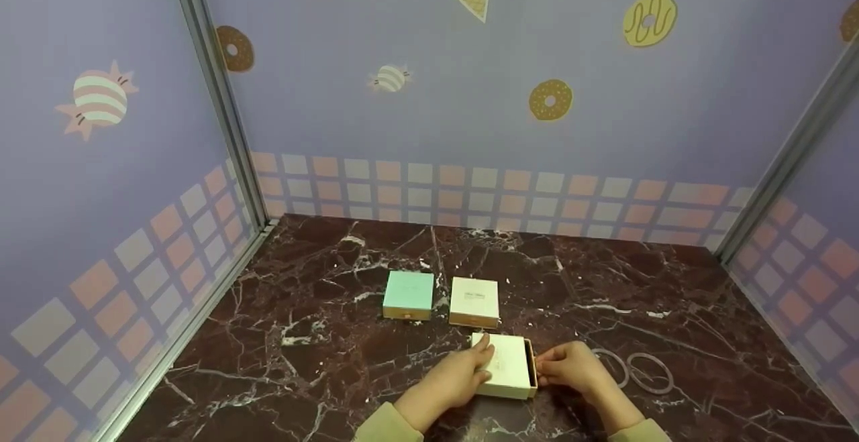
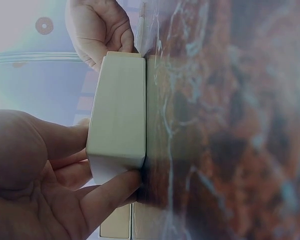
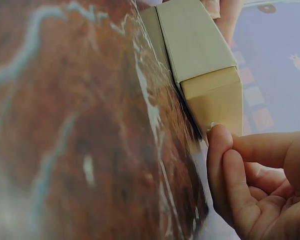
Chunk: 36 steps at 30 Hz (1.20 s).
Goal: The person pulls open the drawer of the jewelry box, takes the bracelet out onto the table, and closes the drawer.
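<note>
A cream-white drawer box (image 1: 503, 361) lies flat near the front of the table. Its gold inner drawer (image 3: 215, 102) sticks out a little on the right, with a dark gap behind its end wall in the head view. My left hand (image 1: 456, 375) holds the outer sleeve at its left end, thumb and fingers bent about it. At the drawer's end, the thumb and forefinger of my right hand (image 1: 570, 368) pinch together against the gold face; any pull tab between them is hidden by the fingertips.
Behind the held box stand a mint-green box (image 1: 409, 291) and another white box (image 1: 474, 298), both closed with gold fronts. Two pale rings (image 1: 670, 380) lie on the dark marbled table (image 1: 282, 388) right of my right hand. Patterned panels (image 1: 470, 127) enclose the back and sides.
</note>
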{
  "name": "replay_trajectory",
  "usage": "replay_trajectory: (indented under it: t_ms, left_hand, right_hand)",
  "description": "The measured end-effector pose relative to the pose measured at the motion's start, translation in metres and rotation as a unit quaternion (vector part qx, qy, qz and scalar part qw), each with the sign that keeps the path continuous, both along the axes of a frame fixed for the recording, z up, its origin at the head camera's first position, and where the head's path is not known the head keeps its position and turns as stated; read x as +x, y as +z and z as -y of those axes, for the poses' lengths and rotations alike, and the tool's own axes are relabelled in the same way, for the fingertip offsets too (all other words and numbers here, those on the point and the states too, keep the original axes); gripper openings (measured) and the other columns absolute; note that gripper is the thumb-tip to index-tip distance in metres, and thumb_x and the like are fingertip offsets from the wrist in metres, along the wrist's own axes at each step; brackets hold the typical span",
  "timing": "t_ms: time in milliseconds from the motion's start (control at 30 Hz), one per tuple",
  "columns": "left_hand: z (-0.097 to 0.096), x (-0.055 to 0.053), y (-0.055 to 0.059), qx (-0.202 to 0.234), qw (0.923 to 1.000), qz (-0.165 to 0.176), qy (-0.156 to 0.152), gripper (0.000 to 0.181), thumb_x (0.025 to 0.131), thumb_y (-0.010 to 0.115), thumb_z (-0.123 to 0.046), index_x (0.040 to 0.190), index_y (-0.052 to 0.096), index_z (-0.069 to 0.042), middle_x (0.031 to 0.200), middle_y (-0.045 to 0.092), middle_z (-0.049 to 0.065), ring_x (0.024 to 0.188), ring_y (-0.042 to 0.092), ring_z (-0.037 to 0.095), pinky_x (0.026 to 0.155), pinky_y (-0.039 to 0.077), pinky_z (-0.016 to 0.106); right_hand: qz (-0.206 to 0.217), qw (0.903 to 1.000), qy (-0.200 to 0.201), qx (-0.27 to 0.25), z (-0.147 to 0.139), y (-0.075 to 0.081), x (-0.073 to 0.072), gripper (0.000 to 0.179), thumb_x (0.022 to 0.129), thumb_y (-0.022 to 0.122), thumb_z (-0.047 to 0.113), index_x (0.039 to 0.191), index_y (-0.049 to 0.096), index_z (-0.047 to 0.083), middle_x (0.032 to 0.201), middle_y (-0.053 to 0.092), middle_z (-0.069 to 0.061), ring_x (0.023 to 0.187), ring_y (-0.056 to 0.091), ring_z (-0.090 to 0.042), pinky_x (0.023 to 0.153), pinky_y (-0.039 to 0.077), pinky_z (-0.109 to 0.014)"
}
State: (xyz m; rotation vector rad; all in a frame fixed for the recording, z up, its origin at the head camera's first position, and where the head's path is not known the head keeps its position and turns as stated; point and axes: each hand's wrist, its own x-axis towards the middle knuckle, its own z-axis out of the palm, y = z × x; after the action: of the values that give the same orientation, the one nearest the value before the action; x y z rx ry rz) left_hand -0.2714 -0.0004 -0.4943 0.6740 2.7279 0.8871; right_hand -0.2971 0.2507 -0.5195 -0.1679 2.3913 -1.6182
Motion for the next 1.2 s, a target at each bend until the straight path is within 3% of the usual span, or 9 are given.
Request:
replay_trajectory:
  t_ms: [733,1200]
  left_hand:
    - [0.001,-0.002,-0.002,-0.007,0.9999,-0.013,0.0,0.054,0.101,0.063,-0.021,0.152,0.051,-0.007,0.166,0.038,0.007,0.144,0.051,0.034,0.12,0.045,0.045]
    - [0.001,-0.001,-0.002,-0.008,0.9999,-0.01,0.008,0.054,0.101,0.063,-0.021,0.152,0.051,-0.009,0.167,0.037,0.006,0.144,0.049,0.037,0.12,0.043,0.048]
  right_hand:
    - [0.02,0.9997,0.007,0.013,-0.009,0.006,-0.001,0.014,0.092,0.067,-0.006,0.097,0.07,-0.019,0.075,0.074,-0.005,0.063,0.07,-0.008,0.061,0.061,-0.018]
    - [0.004,0.9987,0.014,0.05,-0.018,0.011,-0.001,0.015,0.091,0.068,-0.004,0.094,0.072,-0.018,0.073,0.075,-0.006,0.06,0.068,-0.006,0.058,0.06,-0.017]
